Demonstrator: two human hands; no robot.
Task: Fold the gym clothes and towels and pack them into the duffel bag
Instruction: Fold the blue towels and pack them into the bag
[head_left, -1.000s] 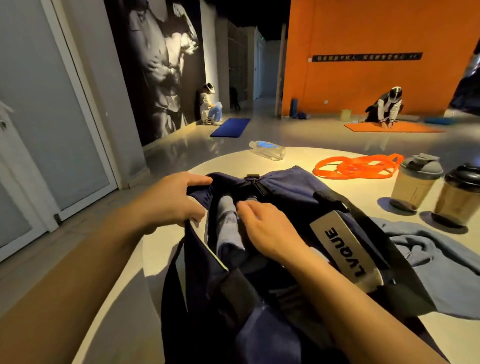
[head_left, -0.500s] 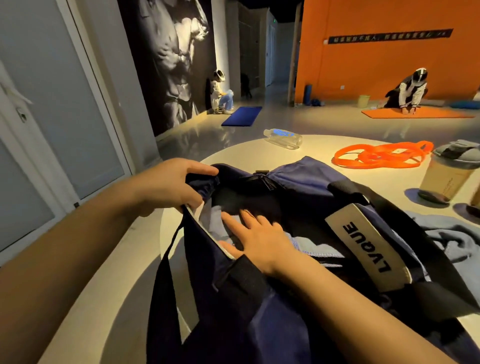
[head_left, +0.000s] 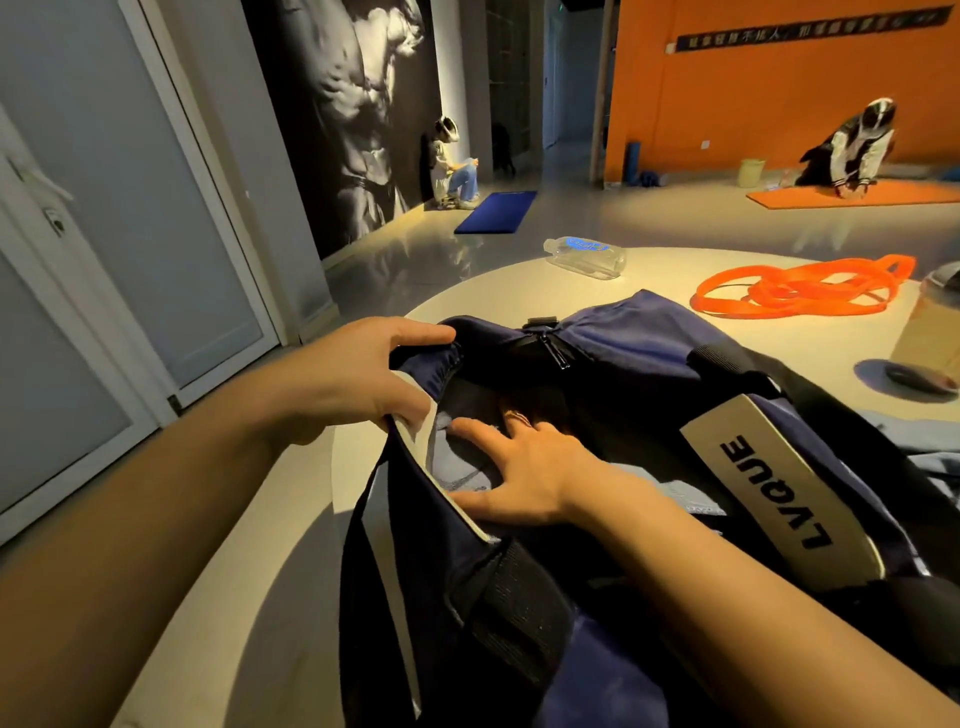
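Bag (head_left: 649, 343): navy duffel, centre and lower right of frame, lying on a pale round table (head_left: 291, 587), mouth open toward the camera.

Left of centre: left hand (head_left: 343, 382) grips the bag's near rim, thumb over the top edge and fingers curled under it, pulling the opening wide.

Centre: right hand (head_left: 524, 467) sits inside the mouth, fingers spread and nearly straight, palm down on grey cloth (head_left: 457, 462) already in the bag. It holds nothing; it presses. The fingertips farthest in are lost in shadow.

Right edge: more grey cloth (head_left: 930, 467) lies on the table just beside the bag, not yet packed. Upper right: water bottle (head_left: 584, 254), orange band (head_left: 800, 291), and a shaker cup (head_left: 930, 332) partly cut off by the frame.

Judgement: step in hand is seating the packed piece flat. To do it well, keep the rim held high and taut so the opening does not collapse, press the cloth down and toward the far end, smooth out bunching, and leave room for the next item. Risk: fabric catching the zipper (head_left: 553, 351).
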